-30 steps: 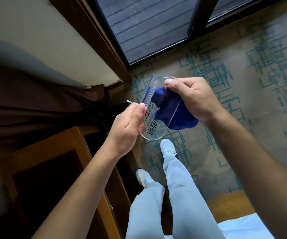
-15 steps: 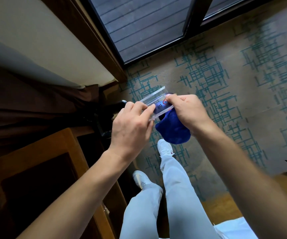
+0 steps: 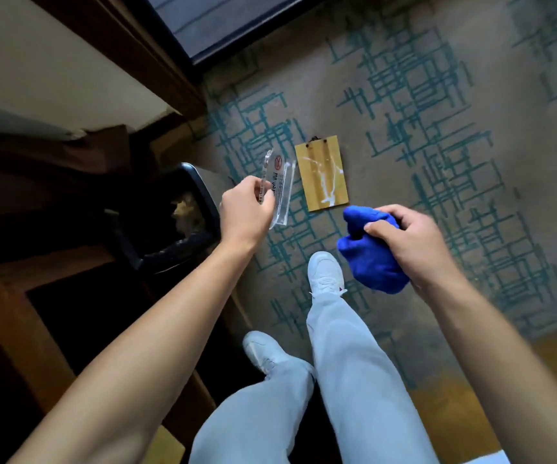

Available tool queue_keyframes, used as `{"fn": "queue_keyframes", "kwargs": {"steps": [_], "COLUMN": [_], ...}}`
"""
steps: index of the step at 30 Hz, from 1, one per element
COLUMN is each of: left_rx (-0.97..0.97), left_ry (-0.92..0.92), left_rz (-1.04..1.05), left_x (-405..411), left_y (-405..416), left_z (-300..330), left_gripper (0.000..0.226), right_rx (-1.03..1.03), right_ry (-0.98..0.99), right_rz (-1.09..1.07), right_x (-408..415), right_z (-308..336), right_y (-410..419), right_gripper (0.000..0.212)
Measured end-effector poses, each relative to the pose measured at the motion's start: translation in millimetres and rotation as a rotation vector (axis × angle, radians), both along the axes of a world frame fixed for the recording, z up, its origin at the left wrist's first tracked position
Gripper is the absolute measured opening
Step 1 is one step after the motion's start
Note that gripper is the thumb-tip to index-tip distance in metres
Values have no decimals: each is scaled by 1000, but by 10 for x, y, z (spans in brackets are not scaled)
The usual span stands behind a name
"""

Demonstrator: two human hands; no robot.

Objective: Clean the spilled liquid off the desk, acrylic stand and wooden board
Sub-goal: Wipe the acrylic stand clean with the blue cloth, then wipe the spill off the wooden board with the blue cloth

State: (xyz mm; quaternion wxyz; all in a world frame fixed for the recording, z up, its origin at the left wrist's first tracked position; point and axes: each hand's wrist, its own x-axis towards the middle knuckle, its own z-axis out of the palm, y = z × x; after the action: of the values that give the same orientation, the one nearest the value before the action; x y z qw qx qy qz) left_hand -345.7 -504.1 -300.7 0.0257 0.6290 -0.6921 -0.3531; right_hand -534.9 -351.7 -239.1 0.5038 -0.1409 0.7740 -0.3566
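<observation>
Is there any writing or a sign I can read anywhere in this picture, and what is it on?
Acrylic stand, held in the left hand: a red circular prohibition sign near its top; the printed lines beneath it are too blurred to read.
Wooden board on the carpet: no writing, only white streaks of liquid.
Blue cloth in the right hand: no label visible.
White shoes: no readable brand.

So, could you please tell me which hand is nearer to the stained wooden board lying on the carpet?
Right. The right hand, gripping the blue cloth, sits just below the wooden board; the left hand is farther left.
</observation>
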Motion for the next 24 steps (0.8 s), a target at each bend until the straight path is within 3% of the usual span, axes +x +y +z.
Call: {"fn": "queue_keyframes", "kwargs": {"steps": [5,11,21,24], "left_rx": [97,119,33,32], "left_ry": [-194,-275,-371,-326], "left_rz": [62,84,17,6], "left_x": [-247,-415,-466,-467], "left_y": [-146,-327,-398,-427], "left_z": [-1390,-2400,-3015,-3051], "left_gripper": [19,20,17,29], "right_rx": [65,56,-18,-31], "right_ry": [66,112,127,140], "right_rz": [-67,-104,-111,-92], "right_x": [-204,-242,-228,-220], "right_z": [-1105,-2070,-2719,-2823], "right_y": [248,196,-40,-170], "right_gripper": [12,11,15,12]}}
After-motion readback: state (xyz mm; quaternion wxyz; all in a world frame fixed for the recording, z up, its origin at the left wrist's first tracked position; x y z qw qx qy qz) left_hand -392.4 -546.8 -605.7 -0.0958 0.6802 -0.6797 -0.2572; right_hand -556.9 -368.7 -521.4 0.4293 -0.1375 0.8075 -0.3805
